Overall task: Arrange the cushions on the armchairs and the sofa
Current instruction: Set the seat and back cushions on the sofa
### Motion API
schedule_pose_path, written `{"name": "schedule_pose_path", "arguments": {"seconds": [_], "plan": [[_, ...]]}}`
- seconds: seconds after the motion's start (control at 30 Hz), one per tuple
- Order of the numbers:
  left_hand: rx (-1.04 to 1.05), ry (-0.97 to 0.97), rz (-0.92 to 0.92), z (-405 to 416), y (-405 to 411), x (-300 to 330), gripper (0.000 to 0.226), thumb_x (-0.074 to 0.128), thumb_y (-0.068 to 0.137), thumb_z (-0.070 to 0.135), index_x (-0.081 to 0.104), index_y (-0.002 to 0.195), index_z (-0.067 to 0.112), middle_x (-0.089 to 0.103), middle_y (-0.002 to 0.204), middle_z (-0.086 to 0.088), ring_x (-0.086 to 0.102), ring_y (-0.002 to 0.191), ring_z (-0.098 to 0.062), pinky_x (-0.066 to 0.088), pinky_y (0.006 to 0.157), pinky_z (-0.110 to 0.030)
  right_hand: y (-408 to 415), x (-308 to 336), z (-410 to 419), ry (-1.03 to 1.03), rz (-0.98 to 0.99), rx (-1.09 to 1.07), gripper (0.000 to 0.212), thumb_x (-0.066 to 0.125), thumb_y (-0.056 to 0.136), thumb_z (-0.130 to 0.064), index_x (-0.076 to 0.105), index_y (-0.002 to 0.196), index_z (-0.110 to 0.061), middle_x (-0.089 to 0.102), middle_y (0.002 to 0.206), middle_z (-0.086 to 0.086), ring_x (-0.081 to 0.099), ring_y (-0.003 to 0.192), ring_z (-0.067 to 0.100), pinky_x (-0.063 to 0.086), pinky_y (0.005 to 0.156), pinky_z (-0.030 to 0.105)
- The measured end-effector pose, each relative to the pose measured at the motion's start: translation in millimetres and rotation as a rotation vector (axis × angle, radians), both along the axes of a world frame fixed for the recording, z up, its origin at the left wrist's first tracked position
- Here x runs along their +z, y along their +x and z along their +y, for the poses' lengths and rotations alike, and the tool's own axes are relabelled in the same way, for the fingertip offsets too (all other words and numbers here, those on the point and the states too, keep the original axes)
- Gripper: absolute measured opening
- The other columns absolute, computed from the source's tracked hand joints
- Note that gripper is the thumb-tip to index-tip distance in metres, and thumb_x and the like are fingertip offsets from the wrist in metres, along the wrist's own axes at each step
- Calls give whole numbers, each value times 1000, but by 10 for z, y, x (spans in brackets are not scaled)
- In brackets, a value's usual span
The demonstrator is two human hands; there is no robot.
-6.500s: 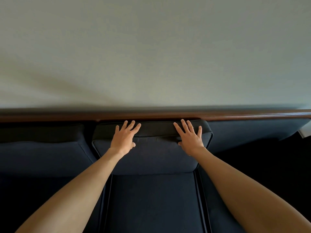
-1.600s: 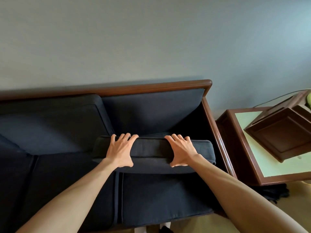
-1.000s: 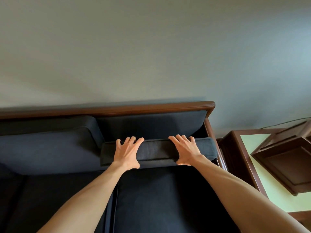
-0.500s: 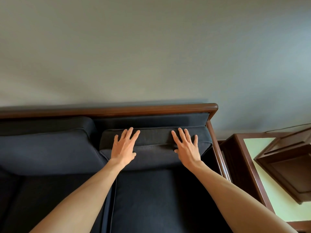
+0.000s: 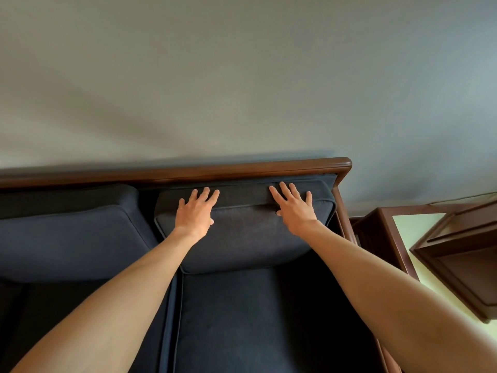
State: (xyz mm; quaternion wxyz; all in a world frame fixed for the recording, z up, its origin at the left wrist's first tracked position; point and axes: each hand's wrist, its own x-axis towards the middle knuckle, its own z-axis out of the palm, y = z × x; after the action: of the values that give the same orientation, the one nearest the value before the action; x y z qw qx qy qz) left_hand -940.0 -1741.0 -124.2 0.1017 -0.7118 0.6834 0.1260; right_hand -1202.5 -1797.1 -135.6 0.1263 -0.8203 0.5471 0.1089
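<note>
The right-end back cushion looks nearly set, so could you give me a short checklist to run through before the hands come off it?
1. Back cushion stands upright against the sofa back: ok.
2. Its top edge sits just under the wooden rail: ok.
3. Left hand and right hand rest flat with straight fingers, gripping nothing: ok.
4. Bottom edge sits on the seat cushion: ok.
5. Level with the neighbouring back cushion: cannot tell, wide-angle view distorts it.
6. Snug against the right armrest: cannot tell, the gap is in shadow.
</note>
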Motion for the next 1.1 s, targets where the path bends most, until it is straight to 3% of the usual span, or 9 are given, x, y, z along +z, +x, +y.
{"name": "schedule_pose_path", "arguments": {"seconds": [0.27, 0.63, 0.77, 0.93, 1.1], "plan": [[-16, 15, 9, 150, -4, -39, 84, 56, 98, 21, -4, 156, 23, -3, 165, -5, -2, 151, -31, 14, 119, -55, -42, -59, 121, -19, 4, 21, 74, 40, 104, -25, -14, 155, -25, -13, 165, 5, -15, 151, 30, 0, 116, 63], [6, -8, 117, 348, -147, 315, 66, 56, 98, 24, 22, 155, 19, 17, 163, -8, 10, 151, -25, 16, 120, -50, -88, 336, 373, -3, -45, 48, 76, 50, 101, -27, 1, 157, -15, -3, 165, 10, -9, 152, 28, 3, 118, 60], [2, -66, 149, 324, -281, 820, 55, 57, 97, 31, 40, 147, 16, 32, 157, -7, 25, 146, -25, 26, 117, -47, -95, 847, 409, -27, -90, 39, 65, 51, 99, -23, 20, 155, -12, 11, 164, 11, -1, 152, 28, 7, 118, 59], [-13, -178, 238, 353, -464, 1635, 43, 59, 95, 35, 55, 134, 18, 57, 138, -1, 54, 123, -24, 46, 101, -41, -184, 1636, 616, -115, -166, -32, 53, 55, 93, -19, 43, 145, -15, 32, 155, 8, 21, 145, 27, 22, 113, 55], [-86, -218, 294, 856, -725, 1976, 39, 61, 94, 35, 58, 130, 19, 61, 132, 1, 59, 116, -21, 50, 94, -40, -313, 2078, 1171, -149, -228, -127, 51, 57, 89, -17, 50, 139, -16, 42, 147, 7, 33, 139, 28, 33, 108, 49]]}}
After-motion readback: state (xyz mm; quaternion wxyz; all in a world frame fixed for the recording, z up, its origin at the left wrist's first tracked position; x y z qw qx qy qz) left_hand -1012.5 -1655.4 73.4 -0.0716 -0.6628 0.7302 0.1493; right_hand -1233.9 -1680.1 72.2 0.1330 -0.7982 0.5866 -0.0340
